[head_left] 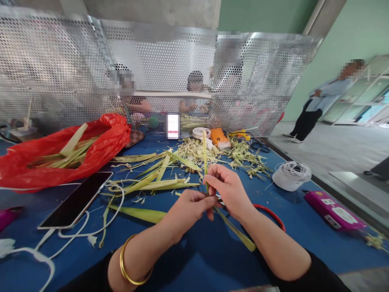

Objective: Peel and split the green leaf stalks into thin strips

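Both hands meet over the blue table (200,255). My left hand (193,205) is closed in a pinch on a green leaf strip (238,233), whose lower end hangs to the right. Just above it, my right hand (223,184) pinches the upright, yellowish part of a strip (205,152); the fingers hide where the parts join. Under my right wrist lies a tool with a red handle (272,215), partly covered. Long green leaves (158,184) are spread to the left, and a broad leaf (141,213) lies beside my left forearm.
A red bag (109,134) of leaves and a tablet (75,200) with white cables are at left. Leaf scraps (194,150) and an orange packet (219,138) lie behind. White cord (291,175) and a purple pack (334,211) sit right. People are beyond the mesh screen (164,52).
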{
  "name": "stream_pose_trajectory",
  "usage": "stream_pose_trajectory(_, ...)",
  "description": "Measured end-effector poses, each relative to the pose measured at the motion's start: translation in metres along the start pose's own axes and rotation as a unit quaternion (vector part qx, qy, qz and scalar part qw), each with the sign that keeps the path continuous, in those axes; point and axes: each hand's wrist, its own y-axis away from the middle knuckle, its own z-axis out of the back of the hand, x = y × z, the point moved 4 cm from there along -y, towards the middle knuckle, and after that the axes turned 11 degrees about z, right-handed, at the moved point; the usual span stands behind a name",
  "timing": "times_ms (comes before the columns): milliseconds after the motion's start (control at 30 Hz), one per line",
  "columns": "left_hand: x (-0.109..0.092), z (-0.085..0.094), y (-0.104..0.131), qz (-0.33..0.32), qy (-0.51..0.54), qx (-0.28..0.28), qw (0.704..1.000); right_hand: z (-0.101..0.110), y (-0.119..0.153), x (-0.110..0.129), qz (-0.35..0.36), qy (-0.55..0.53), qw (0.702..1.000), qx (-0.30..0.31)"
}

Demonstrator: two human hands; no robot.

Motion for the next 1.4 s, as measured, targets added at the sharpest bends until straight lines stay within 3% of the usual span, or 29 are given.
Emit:
stream_pose_trajectory(167, 0.002, 0.0, -0.001, 0.005, -0.045, 0.004, 0.999, -0.002, 0.001, 0.002, 0.026, -0.004, 0.999, 0.018)
stream_pose_trajectory(300, 0.006, -0.005, -0.004, 0.002, -0.075, 0.016, 0.997, -0.006, 0.005, -0.001, 0.059, 0.06, 0.996, 0.034)
stream_pose_trajectory(433, 0.008, -0.002, -0.007, 0.025, 0.048, 0.015, 0.998, -0.002, 0.003, 0.006, 0.127, 0.131, 0.983, 0.022)
stream_pose_trajectory(533, 0.006, 0.006, -0.007, 0.034, 0.163, 0.02, 0.986, 0.014, -0.001, 0.014, 0.15, 0.169, 0.972, -0.066)
stream_pose_trajectory(600, 0.002, 0.012, -0.006, 0.028, 0.212, 0.017, 0.977, 0.024, -0.004, 0.013, 0.11, 0.201, 0.97, -0.085)
stream_pose_trajectory(733, -0.002, 0.019, -0.005, 0.022, 0.249, -0.002, 0.968, 0.023, -0.008, -0.007, -0.04, 0.2, 0.977, 0.055)
stream_pose_trajectory(800, -0.002, 0.02, -0.005, 0.02, 0.247, -0.004, 0.969, 0.018, -0.007, -0.014, -0.072, 0.148, 0.983, 0.082)
stream_pose_trajectory(1033, 0.001, 0.016, -0.006, 0.031, 0.217, 0.004, 0.976, 0.004, -0.005, -0.018, -0.091, -0.075, 0.993, 0.025)
stream_pose_trajectory(1400, 0.003, 0.014, -0.01, 0.033, 0.169, -0.006, 0.985, 0.014, -0.007, -0.016, -0.001, -0.012, 0.994, -0.105)
